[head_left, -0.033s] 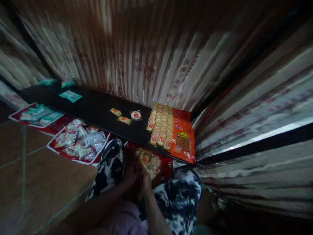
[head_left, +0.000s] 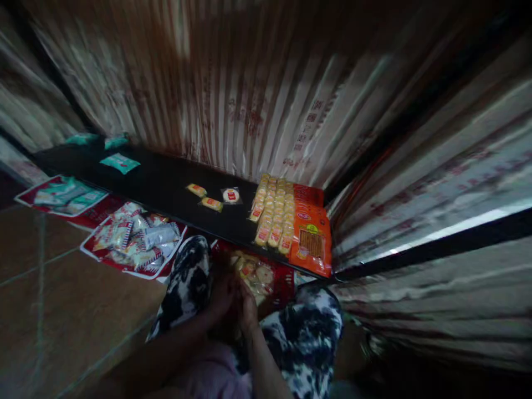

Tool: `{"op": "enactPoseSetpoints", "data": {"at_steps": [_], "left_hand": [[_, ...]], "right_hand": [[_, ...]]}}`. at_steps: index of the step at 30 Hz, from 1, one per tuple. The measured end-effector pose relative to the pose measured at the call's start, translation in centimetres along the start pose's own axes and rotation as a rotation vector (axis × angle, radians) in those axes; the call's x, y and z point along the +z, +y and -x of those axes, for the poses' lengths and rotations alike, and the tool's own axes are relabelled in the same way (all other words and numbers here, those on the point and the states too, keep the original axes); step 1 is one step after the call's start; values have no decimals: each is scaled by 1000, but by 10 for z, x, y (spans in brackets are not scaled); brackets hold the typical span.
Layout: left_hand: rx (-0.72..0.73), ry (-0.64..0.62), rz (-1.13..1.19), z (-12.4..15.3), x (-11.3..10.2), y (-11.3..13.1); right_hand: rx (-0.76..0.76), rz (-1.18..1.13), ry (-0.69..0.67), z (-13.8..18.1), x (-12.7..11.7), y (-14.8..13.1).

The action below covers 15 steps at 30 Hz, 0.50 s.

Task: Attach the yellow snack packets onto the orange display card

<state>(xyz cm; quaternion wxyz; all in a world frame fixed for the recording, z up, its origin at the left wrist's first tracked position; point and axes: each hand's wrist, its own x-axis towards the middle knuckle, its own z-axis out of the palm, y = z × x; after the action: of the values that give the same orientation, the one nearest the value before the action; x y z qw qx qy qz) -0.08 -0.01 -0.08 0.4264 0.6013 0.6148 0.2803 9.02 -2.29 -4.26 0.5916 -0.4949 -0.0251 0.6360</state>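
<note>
Between my knees, my left hand (head_left: 223, 293) and my right hand (head_left: 248, 308) are close together, fingertips pointing forward and nearly meeting. Their fingers look closed, but in the dim light I cannot make out what is in them, if anything. Just ahead of them lies a red bag (head_left: 286, 285) with wrapped round crackers (head_left: 261, 275) showing in its window. Beyond it, on a black shelf (head_left: 166, 174), wrapped crackers (head_left: 272, 208) stand in several rows beside an orange snack bag (head_left: 319, 244). Two yellow packets (head_left: 211, 204) and a round white cracker packet (head_left: 231, 195) lie loose to their left.
Teal packets (head_left: 120, 162) lie at the shelf's left end. On the floor by the shelf are a red-edged bag of teal packets (head_left: 68, 194) and another of white packets (head_left: 141, 241). Ribbed sheeting (head_left: 233, 111) rises behind, with a dark bar (head_left: 436, 249) at right.
</note>
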Motion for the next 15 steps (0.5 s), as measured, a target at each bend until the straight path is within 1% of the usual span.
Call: {"op": "enactPoseSetpoints", "data": {"at_steps": [7,12,15], "left_hand": [[-94,20,140,-1,-2,-5],[-154,41,245,-6,1,-14],[-183,65,323,-9,3,-19]], "right_hand": [[50,8,3,1,-1,1],[49,13,1,-1,-6,2],[20,32,32,-4,-10,3]]}}
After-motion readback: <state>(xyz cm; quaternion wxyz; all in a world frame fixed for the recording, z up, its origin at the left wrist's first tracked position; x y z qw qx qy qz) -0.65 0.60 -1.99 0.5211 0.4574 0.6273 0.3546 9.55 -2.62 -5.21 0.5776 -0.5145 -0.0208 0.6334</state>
